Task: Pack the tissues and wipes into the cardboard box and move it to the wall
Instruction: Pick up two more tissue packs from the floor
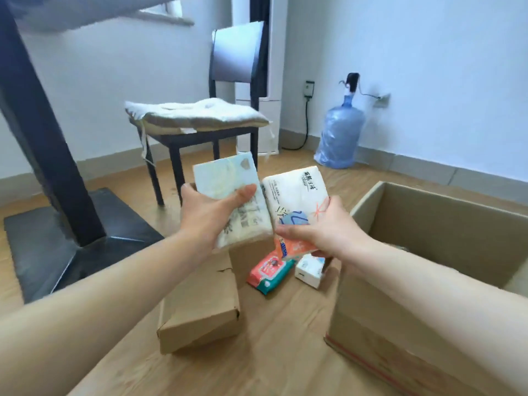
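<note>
My left hand (211, 208) grips a pale tissue pack (225, 178) with blue-green print, held up over the floor. Beside it, my right hand (320, 228) holds a white tissue pack (297, 192) with orange and blue patterns. A large open cardboard box (440, 224) stands on the floor at the right, its inside mostly hidden. Below my hands, a red and teal wipes pack (267, 271) lies on the floor. A small white tissue pack (310, 270) lies next to it.
A closed small cardboard box (200, 310) lies on the wooden floor in front of me, another behind it. A chair (200, 118) with a cushion stands ahead, a dark table leg and base (57, 224) at left. A water jug (340, 132) leans against the right wall.
</note>
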